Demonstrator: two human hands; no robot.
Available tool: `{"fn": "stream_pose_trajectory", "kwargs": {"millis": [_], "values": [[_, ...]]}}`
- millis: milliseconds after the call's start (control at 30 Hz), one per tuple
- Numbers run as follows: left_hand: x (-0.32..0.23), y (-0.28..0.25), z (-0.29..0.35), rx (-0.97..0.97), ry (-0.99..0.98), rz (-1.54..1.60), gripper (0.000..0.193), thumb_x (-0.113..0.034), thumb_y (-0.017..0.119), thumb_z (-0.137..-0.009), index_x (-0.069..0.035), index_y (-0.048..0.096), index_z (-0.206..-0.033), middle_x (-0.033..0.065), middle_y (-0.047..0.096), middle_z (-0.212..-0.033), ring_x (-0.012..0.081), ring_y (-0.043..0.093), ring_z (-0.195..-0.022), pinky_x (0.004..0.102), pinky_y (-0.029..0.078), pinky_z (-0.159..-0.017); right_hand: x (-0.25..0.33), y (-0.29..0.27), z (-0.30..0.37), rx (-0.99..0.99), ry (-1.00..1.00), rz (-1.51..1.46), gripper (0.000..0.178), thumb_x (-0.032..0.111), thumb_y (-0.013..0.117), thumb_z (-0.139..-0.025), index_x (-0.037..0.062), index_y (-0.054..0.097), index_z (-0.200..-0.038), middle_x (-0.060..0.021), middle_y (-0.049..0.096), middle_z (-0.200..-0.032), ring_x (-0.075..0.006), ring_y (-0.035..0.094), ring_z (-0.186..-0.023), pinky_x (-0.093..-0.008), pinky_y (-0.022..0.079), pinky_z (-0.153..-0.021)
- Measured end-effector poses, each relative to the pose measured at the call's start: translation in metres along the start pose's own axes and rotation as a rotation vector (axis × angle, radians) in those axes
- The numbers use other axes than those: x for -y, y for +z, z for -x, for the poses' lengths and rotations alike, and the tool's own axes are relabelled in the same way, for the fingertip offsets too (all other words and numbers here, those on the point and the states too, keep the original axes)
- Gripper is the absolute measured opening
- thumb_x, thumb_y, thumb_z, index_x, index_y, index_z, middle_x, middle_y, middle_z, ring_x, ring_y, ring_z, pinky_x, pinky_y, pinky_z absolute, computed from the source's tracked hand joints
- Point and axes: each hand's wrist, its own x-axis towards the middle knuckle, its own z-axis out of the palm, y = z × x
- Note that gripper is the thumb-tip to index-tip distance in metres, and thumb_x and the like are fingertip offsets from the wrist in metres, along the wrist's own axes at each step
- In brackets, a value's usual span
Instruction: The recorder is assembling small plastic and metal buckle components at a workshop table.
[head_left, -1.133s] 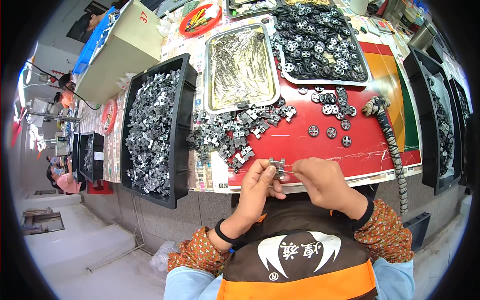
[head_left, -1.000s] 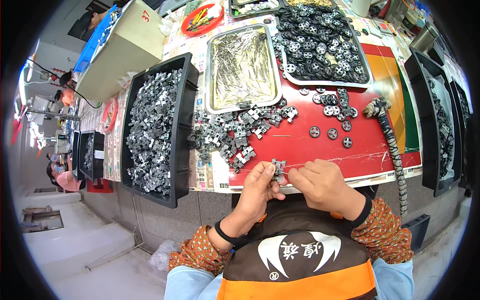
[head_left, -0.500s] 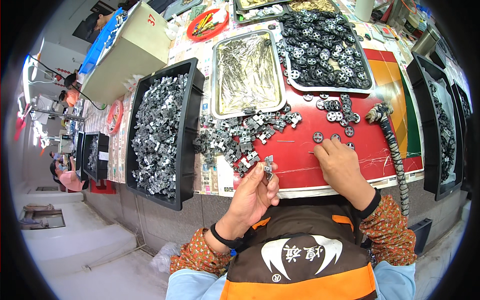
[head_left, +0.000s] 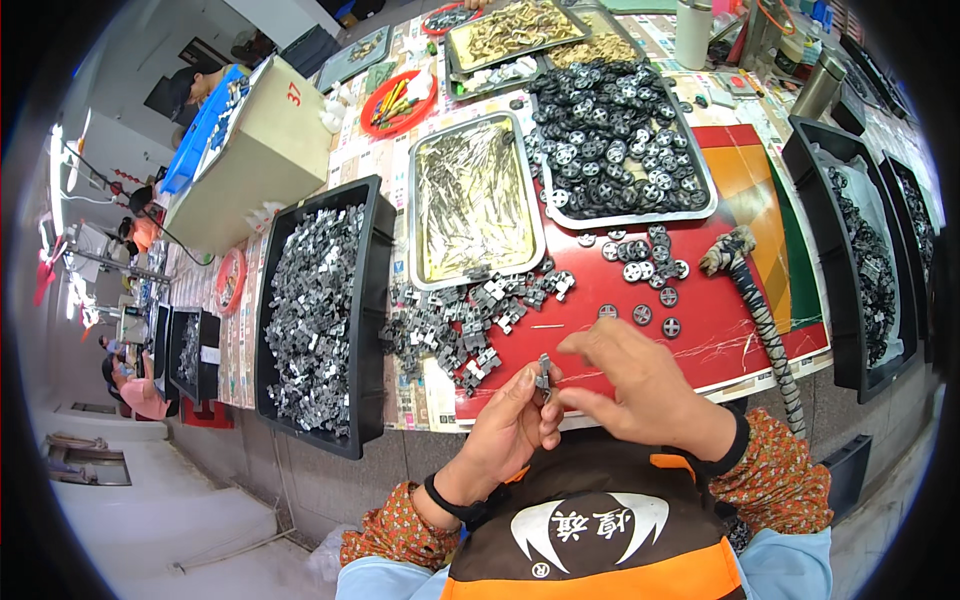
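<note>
A small black-and-grey plastic bracket [head_left: 543,374] is pinched upright between the thumb and fingers of my left hand [head_left: 500,418], just off the table's front edge. My right hand [head_left: 640,378] hovers right beside it, thumb and forefinger apart, with nothing visible between them. A thin metal pin [head_left: 547,326] lies on the red board [head_left: 520,345] beyond my hands. Loose brackets [head_left: 450,335] are heaped left of the board. To the right lie several small black wheels with silver spokes [head_left: 641,314].
Beyond stand a metal tray of pins [head_left: 412,225] and a tray of wheels [head_left: 640,217]. A black bin of brackets [head_left: 377,300] sits left; another black bin [head_left: 850,330] holds wheels at right. A wrapped rod [head_left: 768,320] crosses the board's right side. Other people work at far left.
My right hand has come left from the board to beside the bracket, its fingers spreading. One of two pins on the board no longer shows. The whole view has shifted slightly.
</note>
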Motion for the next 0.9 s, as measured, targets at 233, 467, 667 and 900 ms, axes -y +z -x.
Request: {"fn": "stream_pose_trajectory", "kwargs": {"millis": [233, 467, 667, 900], "values": [[0.003, 0.002, -0.01, 0.025, -0.036, 0.007, 0.039, -0.042, 0.044, -0.114, -0.011, 0.055, -0.135, -0.001, 0.06, -0.089, 0.0104, 0.057, -0.076, 0.029, 0.05, -0.065, 0.004, -0.008, -0.002, 0.084, 0.044, -0.076, 0.054, 0.019, 0.082, -0.085, 0.0052, 0.057, -0.131, -0.0133, 0.059, -0.104, -0.0347, 0.064, -0.096, -0.0439, 0.053, -0.08], [0.001, 0.012, -0.016, 0.036, -0.044, -0.023, 0.039, -0.043, 0.044, -0.114, -0.01, 0.056, -0.132, -0.0019, 0.06, -0.088, 0.0083, 0.058, -0.076, 0.0275, 0.051, -0.065, 0.003, -0.013, -0.003, 0.066, 0.054, -0.091, 0.055, 0.016, 0.082, -0.085, 0.0043, 0.057, -0.132, -0.0136, 0.059, -0.103, -0.0339, 0.064, -0.095, -0.0434, 0.053, -0.08], [-0.002, 0.019, -0.018, -0.117, 0.121, -0.324, 0.029, -0.039, 0.051, -0.113, -0.011, 0.055, -0.119, -0.0007, 0.062, -0.09, 0.006, 0.059, -0.078, 0.0228, 0.053, -0.064, -0.01, -0.007, -0.001, 0.048, 0.005, -0.121, 0.05, 0.015, 0.077, -0.089, 0.003, 0.057, -0.133, -0.0139, 0.06, -0.105, -0.0331, 0.066, -0.096, -0.0428, 0.055, -0.078], [0.0, 0.032, -0.019, -0.203, 0.306, -0.561, 0.02, -0.014, 0.064, -0.106, -0.007, 0.052, -0.121, -0.0007, 0.064, -0.092, 0.0048, 0.059, -0.076, 0.0219, 0.052, -0.064, -0.014, 0.001, 0.003, 0.078, 0.284, -0.602, 0.042, 0.004, 0.074, -0.093, 0.0023, 0.057, -0.131, -0.0073, 0.067, -0.109, -0.014, 0.065, -0.095, -0.0296, 0.054, -0.079]]}}
